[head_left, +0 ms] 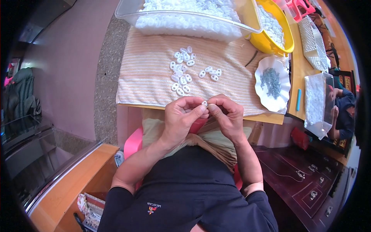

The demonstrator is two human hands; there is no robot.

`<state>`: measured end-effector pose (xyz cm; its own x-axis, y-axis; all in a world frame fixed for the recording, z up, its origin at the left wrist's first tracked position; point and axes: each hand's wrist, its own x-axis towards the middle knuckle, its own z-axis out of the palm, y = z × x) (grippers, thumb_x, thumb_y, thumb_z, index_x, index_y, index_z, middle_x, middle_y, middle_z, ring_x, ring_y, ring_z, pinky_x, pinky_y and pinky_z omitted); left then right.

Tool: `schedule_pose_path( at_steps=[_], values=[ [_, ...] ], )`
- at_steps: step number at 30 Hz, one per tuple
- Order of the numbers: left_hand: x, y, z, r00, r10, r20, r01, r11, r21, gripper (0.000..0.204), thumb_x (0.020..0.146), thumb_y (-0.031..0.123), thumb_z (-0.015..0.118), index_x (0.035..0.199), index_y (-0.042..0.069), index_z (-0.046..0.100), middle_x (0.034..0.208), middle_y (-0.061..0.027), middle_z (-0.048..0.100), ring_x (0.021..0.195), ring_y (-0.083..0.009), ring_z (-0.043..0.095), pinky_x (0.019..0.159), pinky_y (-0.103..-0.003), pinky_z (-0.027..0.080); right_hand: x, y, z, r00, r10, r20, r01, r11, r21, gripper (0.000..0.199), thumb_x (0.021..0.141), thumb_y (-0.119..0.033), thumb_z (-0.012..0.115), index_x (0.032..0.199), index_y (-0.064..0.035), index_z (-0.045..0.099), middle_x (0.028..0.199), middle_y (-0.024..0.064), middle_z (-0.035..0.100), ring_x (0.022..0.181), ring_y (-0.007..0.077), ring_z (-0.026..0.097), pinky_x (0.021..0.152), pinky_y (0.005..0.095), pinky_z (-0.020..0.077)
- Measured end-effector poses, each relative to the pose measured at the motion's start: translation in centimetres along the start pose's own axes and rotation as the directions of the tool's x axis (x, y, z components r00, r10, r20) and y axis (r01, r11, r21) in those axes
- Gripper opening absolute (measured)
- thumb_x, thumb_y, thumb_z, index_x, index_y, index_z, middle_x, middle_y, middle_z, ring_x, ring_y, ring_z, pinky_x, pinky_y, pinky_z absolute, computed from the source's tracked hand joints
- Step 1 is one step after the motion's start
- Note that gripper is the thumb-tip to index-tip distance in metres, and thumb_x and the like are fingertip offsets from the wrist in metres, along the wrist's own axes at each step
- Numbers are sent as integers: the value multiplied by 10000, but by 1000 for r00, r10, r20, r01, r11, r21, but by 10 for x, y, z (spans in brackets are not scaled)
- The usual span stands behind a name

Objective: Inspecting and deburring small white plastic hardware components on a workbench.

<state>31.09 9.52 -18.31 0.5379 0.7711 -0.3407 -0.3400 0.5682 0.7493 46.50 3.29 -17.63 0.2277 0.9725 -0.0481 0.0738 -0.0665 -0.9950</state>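
Observation:
My left hand (181, 118) and my right hand (228, 115) meet at the near edge of the table, fingertips pinched together on one small white plastic piece (204, 103). Beyond them, on a striped orange cloth (147, 77), lies a loose cluster of several white oval pieces (182, 69), with a smaller group of white pieces (210, 72) to its right. A white scalloped plate (284, 91) at the right holds a pile of small grey metal parts (270, 81).
A clear plastic bin (123, 13) full of white pieces stands at the back, with a yellow bowl (284, 46) of more beside it. A white perforated basket (315, 42), a second clear box (326, 100) and another person's arm (342, 104) are at right.

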Motion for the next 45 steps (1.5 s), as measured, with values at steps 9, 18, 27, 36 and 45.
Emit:
schedule_pose_path(
  at_steps=[9,18,27,36,45],
  values=[
    [2,-1,-2,1000,-18,26,19,999,-33,157,894,36,647,1026,-43,618,889,-99,678,786,-133,672,737,-255,577,1,2,-5,999,42,27,-44,996,74,103,923,-16,605,996,46,645,952,68,632,832,104,607,736,227,501],
    [2,0,-2,999,-25,31,28,997,-79,148,898,34,643,1026,-35,616,882,-88,673,797,-122,662,733,-244,566,6,-10,-6,981,193,-2,-188,960,206,137,887,-20,652,1006,46,657,923,48,653,781,99,627,726,229,510],
    [2,3,-2,1000,-16,-13,15,996,-91,149,881,36,661,1015,-19,624,849,-71,671,751,-116,654,714,-243,552,44,-24,-18,982,-160,-104,71,812,-580,102,853,-54,651,942,-8,669,854,107,640,693,224,625,621,310,475],
    [3,3,-4,1000,-30,-2,30,994,-103,139,888,47,657,1006,-18,623,838,-71,668,739,-117,652,700,-241,551,58,-18,-12,974,-226,-25,96,509,-855,104,853,-155,663,904,-66,675,887,78,654,744,291,642,648,383,490],
    [3,6,-3,999,-21,-25,19,996,-92,132,881,51,664,988,-20,636,827,-70,672,734,-114,652,692,-241,546,58,-19,-14,965,-238,113,221,497,-839,105,822,-120,674,897,-53,642,831,106,635,724,290,632,638,396,484]
  ],
)
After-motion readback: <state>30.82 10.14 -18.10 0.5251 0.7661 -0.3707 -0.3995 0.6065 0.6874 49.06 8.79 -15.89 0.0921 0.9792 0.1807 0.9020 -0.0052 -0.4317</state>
